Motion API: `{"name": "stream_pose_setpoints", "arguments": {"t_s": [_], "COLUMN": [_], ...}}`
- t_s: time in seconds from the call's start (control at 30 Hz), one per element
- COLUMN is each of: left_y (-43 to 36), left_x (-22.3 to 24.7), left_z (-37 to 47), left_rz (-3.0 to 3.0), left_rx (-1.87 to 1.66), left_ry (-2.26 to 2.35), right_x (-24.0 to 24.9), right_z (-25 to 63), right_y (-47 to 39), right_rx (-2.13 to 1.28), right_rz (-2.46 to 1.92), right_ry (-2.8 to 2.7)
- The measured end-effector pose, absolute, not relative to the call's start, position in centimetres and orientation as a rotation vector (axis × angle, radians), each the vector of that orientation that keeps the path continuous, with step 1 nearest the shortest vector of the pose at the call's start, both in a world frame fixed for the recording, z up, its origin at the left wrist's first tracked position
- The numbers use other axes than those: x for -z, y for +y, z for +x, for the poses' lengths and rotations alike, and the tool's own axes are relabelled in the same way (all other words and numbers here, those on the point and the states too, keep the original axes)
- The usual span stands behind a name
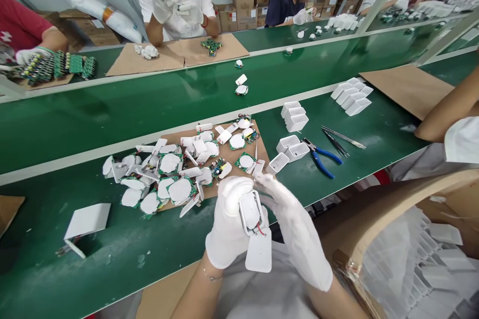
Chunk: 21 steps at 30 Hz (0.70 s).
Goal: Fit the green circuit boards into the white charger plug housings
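My gloved left hand (228, 229) is wrapped round a white plastic housing (250, 212), its open end towards me. Inside sits a board topped with a white pad. A white end cap (259, 251) hangs below the housing, with a red wire running between them. My gloved right hand (299, 232) is held just to the right of the housing, fingers stretched out; whether its fingertips touch the housing is unclear. Beyond my hands, a pile of green circuit boards with white pads and caps (170, 163) lies on cardboard.
Right of the pile lie white housings (298, 151), blue-handled pliers (325, 159) and tweezers (342, 137). A lone white housing (88, 222) stands at left. A cardboard box (359, 244) of white parts is at lower right. Across the green conveyor belt (149, 94), several people work.
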<state>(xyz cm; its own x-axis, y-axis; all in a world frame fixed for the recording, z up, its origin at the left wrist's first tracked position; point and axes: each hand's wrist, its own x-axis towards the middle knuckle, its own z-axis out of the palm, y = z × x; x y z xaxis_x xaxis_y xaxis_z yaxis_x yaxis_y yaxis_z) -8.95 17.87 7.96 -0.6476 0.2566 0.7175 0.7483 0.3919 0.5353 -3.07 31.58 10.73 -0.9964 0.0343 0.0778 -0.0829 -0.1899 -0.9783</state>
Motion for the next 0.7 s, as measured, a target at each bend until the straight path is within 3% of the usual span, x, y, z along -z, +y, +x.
{"name": "stream_pose_setpoints", "arguments": {"t_s": [0.13,0.27,0.5,0.7], "left_y": [17.4,17.3,17.2,17.6], "left_x": [-7.7,-8.0,-8.3,-8.6], "left_z": [-8.7,-8.8,-8.7,-8.7], "left_rz": [-0.848,-0.891,-0.837,-0.883], "left_rx": [1.227,1.29,1.36,1.301], "left_ry": [-2.163,-2.155,-2.165,-2.16], "right_x": [-11.2,-11.9,-10.7,-11.0], "right_z": [-4.3,-4.7,-5.4,-5.6], "right_y": [32.3,32.8,31.8,31.6], "right_rx": [-2.679,-2.524,-2.39,-2.607], "right_rz": [0.153,0.163,0.0,0.181], "right_ry": [-1.828,-2.213,-2.23,-2.038]}}
